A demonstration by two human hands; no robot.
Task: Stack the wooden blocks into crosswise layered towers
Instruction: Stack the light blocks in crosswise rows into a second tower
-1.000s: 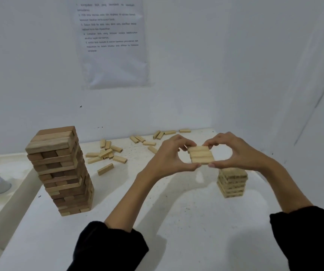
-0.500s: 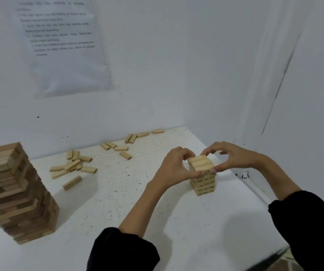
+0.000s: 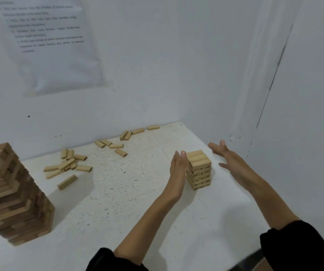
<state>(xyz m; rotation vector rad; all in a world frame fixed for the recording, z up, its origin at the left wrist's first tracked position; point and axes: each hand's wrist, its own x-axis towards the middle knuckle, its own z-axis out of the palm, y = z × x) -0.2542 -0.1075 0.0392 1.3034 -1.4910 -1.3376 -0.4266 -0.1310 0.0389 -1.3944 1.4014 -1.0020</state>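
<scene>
A small tower of pale wooden blocks (image 3: 199, 170) stands on the white table (image 3: 130, 208), right of centre, its layers laid crosswise. My left hand (image 3: 178, 167) is flat with straight fingers against the tower's left side. My right hand (image 3: 227, 157) is spread, fingers straight, a little to the right of the tower and apart from it. Neither hand holds a block. A large, darker block tower (image 3: 10, 194) stands at the left edge, partly cut off by the frame.
Several loose pale blocks (image 3: 67, 165) lie scattered behind the towers, and more loose blocks (image 3: 122, 141) lie along the back wall. A printed sheet (image 3: 46, 42) hangs on that wall. A side wall (image 3: 303, 114) closes in the table's right edge.
Both hands carried a layer of three blocks down onto the small tower and let go. They now lie flat at its sides. The view has swung to the right.
</scene>
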